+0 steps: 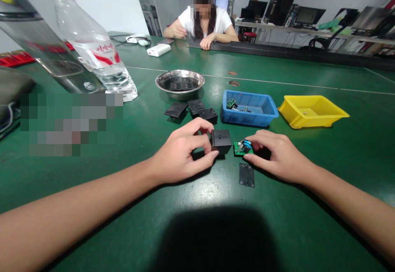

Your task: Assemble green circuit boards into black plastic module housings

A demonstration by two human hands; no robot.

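My left hand [182,150] grips a small black plastic box housing [221,141] between thumb and fingers, resting it on the green table. Just right of it, my right hand [277,156] pinches a small green circuit board [243,147] with a blue component on top. The board sits close beside the housing. A flat black cover plate [246,175] lies on the table below the board, between my hands.
Three black housings [193,110] lie behind my left hand, before a steel bowl [180,83] holding more. A blue bin [249,108] with boards and a yellow bin [311,110] stand right. A water bottle [92,45] stands left. Another person sits across the table.
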